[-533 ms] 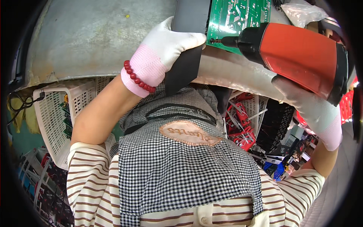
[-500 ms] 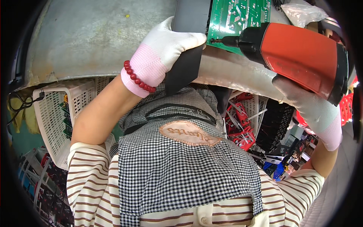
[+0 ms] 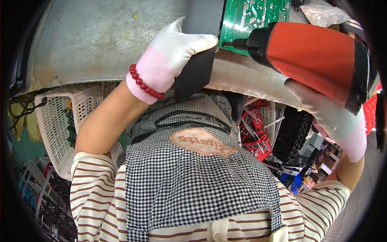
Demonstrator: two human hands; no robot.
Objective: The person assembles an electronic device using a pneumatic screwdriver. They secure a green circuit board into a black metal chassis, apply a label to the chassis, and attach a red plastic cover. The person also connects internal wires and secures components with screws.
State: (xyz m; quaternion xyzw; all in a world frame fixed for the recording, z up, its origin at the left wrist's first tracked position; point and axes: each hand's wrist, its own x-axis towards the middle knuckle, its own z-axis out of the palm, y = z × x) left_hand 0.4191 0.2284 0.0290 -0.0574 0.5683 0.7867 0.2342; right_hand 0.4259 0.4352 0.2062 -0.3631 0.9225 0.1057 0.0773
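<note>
My left hand (image 3: 174, 52), in a white and pink glove with a red bead bracelet at the wrist, grips a black flat panel (image 3: 199, 48) at the edge of a grey metal table (image 3: 100, 40). Fixed to that panel is a green circuit board (image 3: 252, 18). My right hand (image 3: 330, 115), gloved the same way, holds a red and black electric screwdriver (image 3: 318, 56). The tool's black tip touches the lower left corner of the circuit board.
A white plastic basket (image 3: 56, 121) with green boards stands under the table at the left. Another basket (image 3: 262, 129) with red parts sits at the right beside a black crate (image 3: 294, 133). A clear plastic bag (image 3: 324, 14) lies on the table.
</note>
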